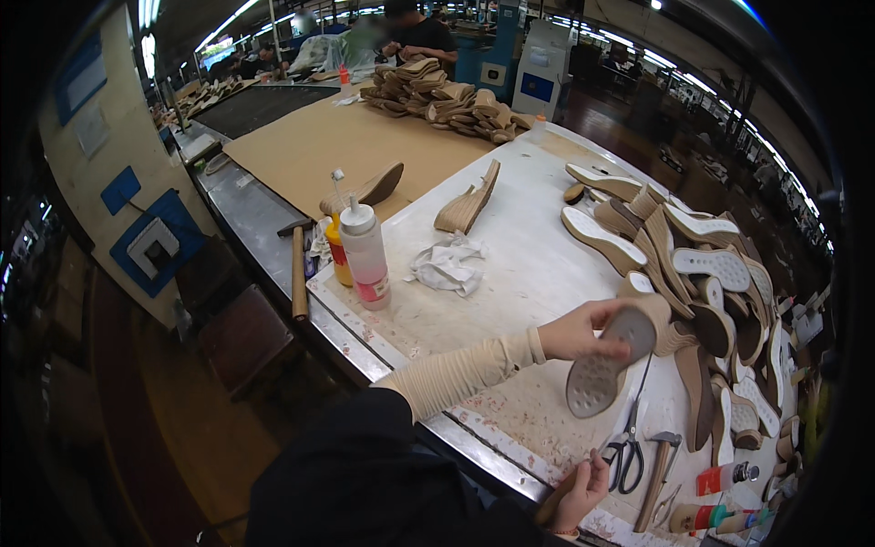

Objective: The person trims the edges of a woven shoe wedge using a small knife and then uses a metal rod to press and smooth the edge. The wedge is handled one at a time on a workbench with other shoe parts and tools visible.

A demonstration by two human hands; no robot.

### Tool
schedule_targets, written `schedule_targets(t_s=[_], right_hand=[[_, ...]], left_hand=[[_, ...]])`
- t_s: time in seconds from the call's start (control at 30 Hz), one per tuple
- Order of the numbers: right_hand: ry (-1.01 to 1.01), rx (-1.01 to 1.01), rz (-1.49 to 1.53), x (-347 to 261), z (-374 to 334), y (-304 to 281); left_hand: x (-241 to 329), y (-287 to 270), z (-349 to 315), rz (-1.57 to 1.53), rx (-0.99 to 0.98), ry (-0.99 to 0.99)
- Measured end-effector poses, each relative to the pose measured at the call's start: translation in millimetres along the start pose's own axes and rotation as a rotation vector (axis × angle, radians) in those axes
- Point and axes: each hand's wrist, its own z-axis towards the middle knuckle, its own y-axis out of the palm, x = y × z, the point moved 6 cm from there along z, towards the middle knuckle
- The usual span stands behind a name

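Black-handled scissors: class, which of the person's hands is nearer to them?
Right. The right hand is just left of the scissors; the left hand is farther, above them, holding a sole.

On the table (519, 292), a bottle (367, 260) stands left of a cloth (449, 266), soles (714, 265) lie right, and scissors (627, 453) lie beside a hammer (655, 483).

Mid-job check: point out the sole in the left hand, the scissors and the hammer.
Sole (595, 383): head view, on its dimpled lower end.
Scissors (631, 439): head view, near the pivot.
Hammer (652, 485): head view, on its handle.
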Motion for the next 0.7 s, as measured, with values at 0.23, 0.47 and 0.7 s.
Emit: schedule_targets(t_s=[0.23,0.47,0.7], right_hand=[[-0.019,0.053,-0.089,2,0,1],[-0.093,0.256,-0.177,-60,21,15],[-0.488,0.276,-0.218,-74,40,36]], left_hand=[[-67,-39,-21,-0.363,0.284,-0.294],[-81,-37,-26,-0.424,0.371,-0.365],[-101,-41,-24,-0.276,0.447,-0.343]])
